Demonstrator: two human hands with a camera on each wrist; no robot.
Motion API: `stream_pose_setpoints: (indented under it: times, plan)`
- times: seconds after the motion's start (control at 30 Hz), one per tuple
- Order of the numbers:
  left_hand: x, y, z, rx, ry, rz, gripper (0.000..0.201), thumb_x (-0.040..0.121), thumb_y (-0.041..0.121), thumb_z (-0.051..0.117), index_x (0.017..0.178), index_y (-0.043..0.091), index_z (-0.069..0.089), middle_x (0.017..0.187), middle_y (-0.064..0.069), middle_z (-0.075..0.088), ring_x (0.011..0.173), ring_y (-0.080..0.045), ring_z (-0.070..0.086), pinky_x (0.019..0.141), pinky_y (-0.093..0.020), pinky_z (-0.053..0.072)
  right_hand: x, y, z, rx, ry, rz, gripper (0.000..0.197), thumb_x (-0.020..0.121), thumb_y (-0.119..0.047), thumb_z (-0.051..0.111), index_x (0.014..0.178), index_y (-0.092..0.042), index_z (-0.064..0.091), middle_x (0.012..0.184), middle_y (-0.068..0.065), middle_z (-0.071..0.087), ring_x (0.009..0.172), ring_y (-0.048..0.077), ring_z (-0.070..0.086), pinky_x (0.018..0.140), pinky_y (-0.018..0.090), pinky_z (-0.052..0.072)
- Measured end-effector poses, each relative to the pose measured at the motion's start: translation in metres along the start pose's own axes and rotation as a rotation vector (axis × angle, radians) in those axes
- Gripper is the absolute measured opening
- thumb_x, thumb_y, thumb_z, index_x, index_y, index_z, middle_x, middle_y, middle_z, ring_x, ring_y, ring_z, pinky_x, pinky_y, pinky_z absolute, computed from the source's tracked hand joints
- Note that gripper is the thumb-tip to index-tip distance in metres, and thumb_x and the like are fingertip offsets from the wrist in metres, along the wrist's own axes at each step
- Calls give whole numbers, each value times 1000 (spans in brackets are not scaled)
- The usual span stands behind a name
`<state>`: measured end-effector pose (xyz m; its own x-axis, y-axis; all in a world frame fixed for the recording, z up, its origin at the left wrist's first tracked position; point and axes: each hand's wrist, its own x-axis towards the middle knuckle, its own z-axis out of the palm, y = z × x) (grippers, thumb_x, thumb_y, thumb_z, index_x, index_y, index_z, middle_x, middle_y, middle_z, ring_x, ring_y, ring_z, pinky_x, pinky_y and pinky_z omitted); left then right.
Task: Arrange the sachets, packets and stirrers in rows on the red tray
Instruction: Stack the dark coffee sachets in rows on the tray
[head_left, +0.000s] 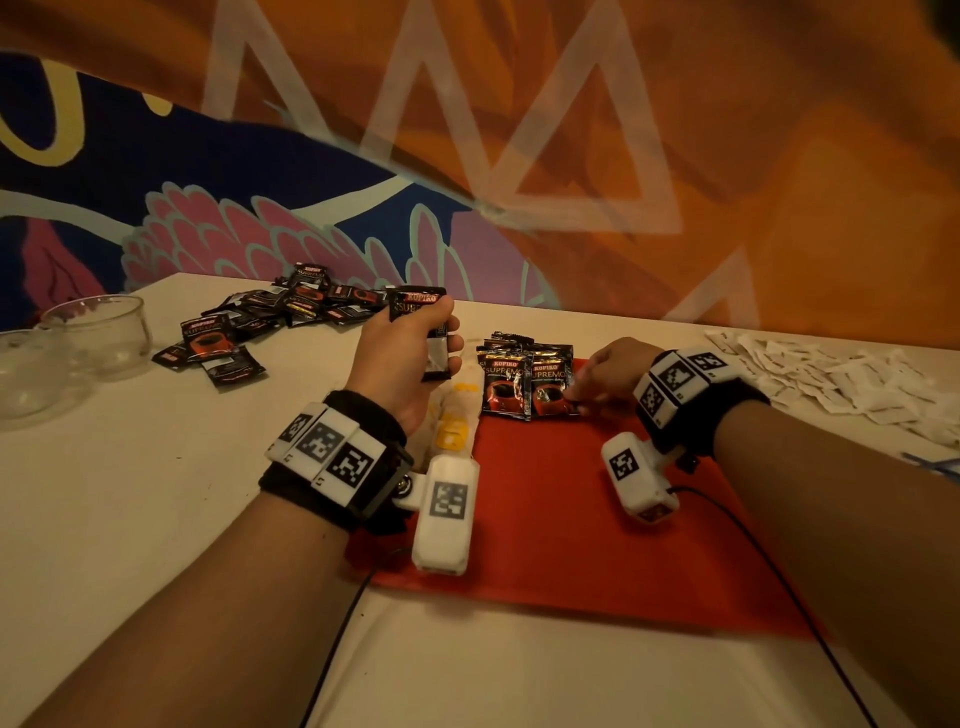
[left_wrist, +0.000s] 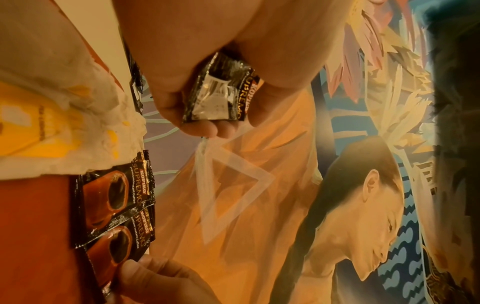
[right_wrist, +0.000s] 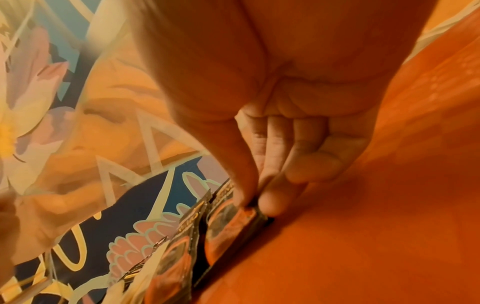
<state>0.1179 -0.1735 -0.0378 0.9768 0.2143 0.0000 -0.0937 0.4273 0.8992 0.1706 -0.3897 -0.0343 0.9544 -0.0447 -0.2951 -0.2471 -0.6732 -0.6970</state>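
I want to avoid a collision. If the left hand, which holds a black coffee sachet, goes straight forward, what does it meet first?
Probably the loose pile of black coffee sachets beyond the left hand, though it lies slightly left and depth is unclear.

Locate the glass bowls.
Head view, far left of the table: the glass bowls stand together, left of the loose coffee sachet pile.

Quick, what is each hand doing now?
Left hand: holds a coffee sachet.
Right hand: pinches the corner of a tray sachet.
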Motion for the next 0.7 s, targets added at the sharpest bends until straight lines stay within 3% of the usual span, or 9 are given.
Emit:
stream_pose_setpoints:
  times: [0.1, 0.3, 0.4, 0.53, 0.6, 0.7]
  plan:
    - [-1, 0, 0, -13, -9, -8, 37, 96, 17, 63, 129, 0, 58, 79, -3, 62, 60, -12, 60, 51, -24, 48, 2, 3, 0, 18, -8, 11, 10, 82, -11, 78, 86, -6, 71, 78, 9, 73, 80, 20, 65, 77, 35, 53]
    - [-2, -1, 2, -39, -18, -23, 35, 101, 20, 53, 131, 1, 54, 80, -5, 62, 60, -14, 62, 53, -26, 50, -1, 6, -4, 16, -18, 25, 22, 81, -15, 79, 98, -1, 71, 87, 13, 75, 77, 19, 64, 68, 30, 52]
    - [-2, -1, 2, 0, 10, 14, 21, 101, 17, 53, 119, 7, 58, 87, -9, 62, 66, -17, 64, 56, -28, 54, -2, 5, -6, 9, 5, 6, 29, 82, -18, 78, 103, 2, 70, 91, 15, 72, 77, 20, 59, 64, 29, 49]
    - [-2, -1, 1, 67, 40, 63, 15, 100, 17, 58, 112, 12, 65, 89, -6, 68, 74, -17, 67, 61, -32, 57, -3, -3, -5, -75, 121, -150, 23, 81, -30, 80, 91, -10, 71, 91, 10, 76, 75, 15, 64, 74, 33, 52]
    - [-4, 0, 2, 75, 35, 85, 11, 98, 16, 60, 107, 14, 68, 82, 1, 72, 72, -13, 70, 64, -33, 60, -11, -11, -1, -28, 126, -266, 19, 83, -32, 78, 86, -16, 68, 86, 4, 73, 76, 15, 66, 69, 30, 53]
    - [-8, -1, 4, 82, 10, 114, 9, 96, 13, 64, 103, 14, 70, 85, -1, 75, 76, -15, 73, 64, -32, 60, -31, -26, 11, 79, 8, -448, 23, 81, -36, 78, 89, -16, 68, 85, 1, 71, 77, 13, 67, 62, 26, 51]
